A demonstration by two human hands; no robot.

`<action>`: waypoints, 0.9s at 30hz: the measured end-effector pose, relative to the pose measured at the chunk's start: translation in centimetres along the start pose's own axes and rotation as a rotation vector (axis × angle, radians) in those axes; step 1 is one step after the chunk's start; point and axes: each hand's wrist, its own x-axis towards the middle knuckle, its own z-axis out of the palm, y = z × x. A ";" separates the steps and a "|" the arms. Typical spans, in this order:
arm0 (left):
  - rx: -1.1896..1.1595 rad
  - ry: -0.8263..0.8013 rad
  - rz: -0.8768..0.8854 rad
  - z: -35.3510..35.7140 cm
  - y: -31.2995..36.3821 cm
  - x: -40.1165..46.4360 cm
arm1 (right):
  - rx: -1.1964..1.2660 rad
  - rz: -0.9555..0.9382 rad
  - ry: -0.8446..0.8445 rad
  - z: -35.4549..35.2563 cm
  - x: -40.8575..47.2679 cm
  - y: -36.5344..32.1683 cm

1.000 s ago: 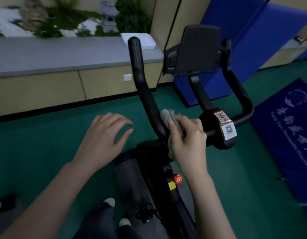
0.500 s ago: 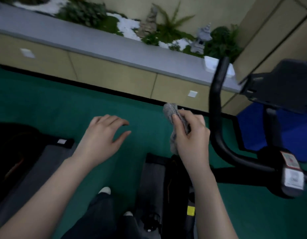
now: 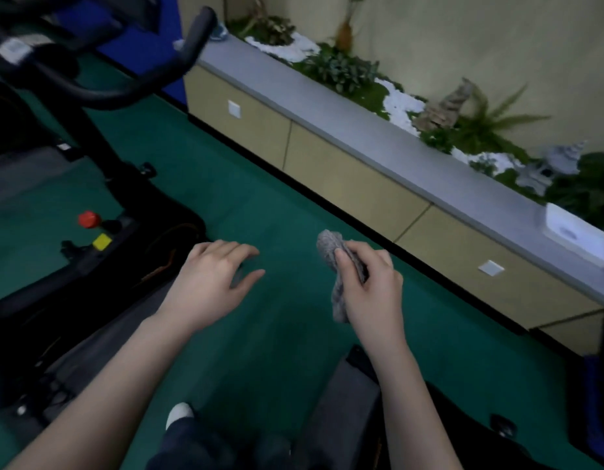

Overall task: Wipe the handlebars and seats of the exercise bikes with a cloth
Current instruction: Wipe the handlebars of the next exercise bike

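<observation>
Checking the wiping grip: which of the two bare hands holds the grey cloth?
The right hand: its fingers and thumb curl round the crumpled grey cloth. The left hand is spread, fingers relaxed, holding nothing above the green floor.

Right hand [image 3: 371, 286] gripping crumpled grey cloth [image 3: 338, 266] above green floor [image 3: 260, 184]; left hand [image 3: 212, 283] relaxed, black curved handlebar [image 3: 131, 86] upper left.

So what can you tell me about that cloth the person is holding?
The cloth is small, grey and looks like soft, nubbly fabric. It is bunched up, not spread flat. The right hand grips its middle, thumb across it, so one rounded end sticks out above the fingers and a tail hangs below. It is held in the air over the green floor, touching nothing else.
</observation>
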 end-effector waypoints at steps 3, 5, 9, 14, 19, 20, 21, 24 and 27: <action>-0.013 0.025 -0.062 -2.4 -4.5 -1.6 | 0.016 -0.046 -0.064 5.1 0.1 -3.0; -0.022 0.054 -0.108 -4.0 -7.6 -2.8 | 0.026 -0.079 -0.110 8.6 0.0 -5.1; -0.007 0.097 -0.176 -7.1 -13.4 -5.0 | 0.045 -0.126 -0.179 14.8 -0.4 -8.9; -0.016 0.136 -0.266 -9.5 -19.3 -7.0 | 0.039 -0.172 -0.264 20.6 -0.7 -12.1; -0.034 0.171 -0.335 -10.6 -22.8 -7.3 | 0.033 -0.195 -0.323 24.4 0.2 -14.2; -0.038 0.177 -0.345 -10.7 -23.4 -7.1 | 0.030 -0.199 -0.335 25.1 0.7 -14.4; -0.042 0.182 -0.352 -10.7 -23.9 -6.7 | 0.026 -0.202 -0.346 25.7 1.2 -14.7; -0.049 0.192 -0.364 -10.9 -25.4 -5.6 | 0.026 -0.217 -0.376 27.5 3.0 -15.3; -0.068 0.190 -0.378 -11.1 -26.9 -3.9 | 0.032 -0.236 -0.407 29.5 5.2 -15.7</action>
